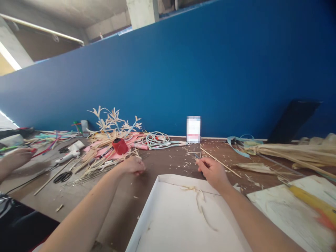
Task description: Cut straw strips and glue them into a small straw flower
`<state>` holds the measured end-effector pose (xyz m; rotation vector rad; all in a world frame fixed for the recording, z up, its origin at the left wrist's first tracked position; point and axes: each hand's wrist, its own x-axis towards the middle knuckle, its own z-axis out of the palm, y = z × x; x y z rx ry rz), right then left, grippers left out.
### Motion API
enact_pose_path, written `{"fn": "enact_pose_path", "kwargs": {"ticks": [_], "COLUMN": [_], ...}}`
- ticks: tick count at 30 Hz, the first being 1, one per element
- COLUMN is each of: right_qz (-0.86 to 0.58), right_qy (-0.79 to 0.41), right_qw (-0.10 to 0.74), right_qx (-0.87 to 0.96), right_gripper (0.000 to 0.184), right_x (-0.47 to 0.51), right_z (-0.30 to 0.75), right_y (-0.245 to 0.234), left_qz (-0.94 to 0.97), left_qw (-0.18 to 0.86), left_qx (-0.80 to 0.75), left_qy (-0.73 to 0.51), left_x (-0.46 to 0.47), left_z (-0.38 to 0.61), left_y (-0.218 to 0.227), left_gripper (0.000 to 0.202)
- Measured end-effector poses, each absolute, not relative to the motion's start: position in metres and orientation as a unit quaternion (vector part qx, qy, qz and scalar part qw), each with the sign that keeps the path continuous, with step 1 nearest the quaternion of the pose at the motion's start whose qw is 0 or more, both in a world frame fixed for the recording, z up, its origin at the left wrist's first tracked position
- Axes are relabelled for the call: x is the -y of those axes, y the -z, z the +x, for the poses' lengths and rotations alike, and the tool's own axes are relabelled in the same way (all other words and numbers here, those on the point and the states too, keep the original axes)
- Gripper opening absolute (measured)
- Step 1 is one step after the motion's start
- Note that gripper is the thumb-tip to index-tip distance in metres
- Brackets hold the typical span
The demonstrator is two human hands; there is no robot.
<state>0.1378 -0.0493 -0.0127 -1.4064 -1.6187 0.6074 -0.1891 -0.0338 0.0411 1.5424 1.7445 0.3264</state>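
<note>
Over the brown table, my left hand is closed with its fingers curled; whatever they hold, if anything, is hidden. It is near dried straw strips and a red thread spool. My right hand is closed in a pinch beyond the far edge of a white shallow box. At its fingertips are short thin dark pieces, too small to make out. Curly dry husk strips lie in the box. A thin stick is just beyond my right hand.
Another person's hand reaches in at far left. Also on the left are a white glue gun, black scissors and husk flowers. At right are husk bundles and a yellow-handled tool. A blue partition stands behind.
</note>
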Motion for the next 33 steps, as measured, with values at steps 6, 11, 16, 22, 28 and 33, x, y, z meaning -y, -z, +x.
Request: {"fn": "enact_pose_path", "kwargs": {"ticks": [6, 11, 16, 22, 28, 33], "right_qz": [-0.551, -0.544, -0.535, -0.528, -0.504, -0.495], "right_qy": [-0.253, -0.243, -0.238, -0.247, -0.239, -0.221], "right_qw": [0.458, 0.484, 0.501, 0.518, 0.507, 0.440], "right_qx": [0.650, 0.641, 0.637, 0.625, 0.657, 0.716], "right_gripper": [0.037, 0.038, 0.039, 0.037, 0.033, 0.033], "right_x": [0.051, 0.052, 0.051, 0.051, 0.059, 0.064], "right_z": [0.137, 0.137, 0.138, 0.139, 0.137, 0.134], "right_y": [0.010, 0.011, 0.012, 0.009, 0.001, -0.005], "left_qz": [0.545, 0.560, 0.562, 0.454, 0.449, 0.542], "left_qw": [0.578, 0.623, 0.613, 0.544, 0.377, 0.255], "left_qx": [-0.537, -0.447, -0.437, -0.478, -0.563, -0.574], "left_qy": [-0.285, -0.313, -0.343, -0.519, -0.583, -0.558], "left_x": [0.051, 0.055, 0.054, 0.050, 0.048, 0.046], "left_z": [-0.155, -0.099, -0.051, -0.020, -0.008, -0.014], "left_y": [-0.067, -0.076, -0.076, -0.056, -0.010, 0.005], "left_gripper": [0.026, 0.032, 0.029, 0.027, 0.022, 0.020]}}
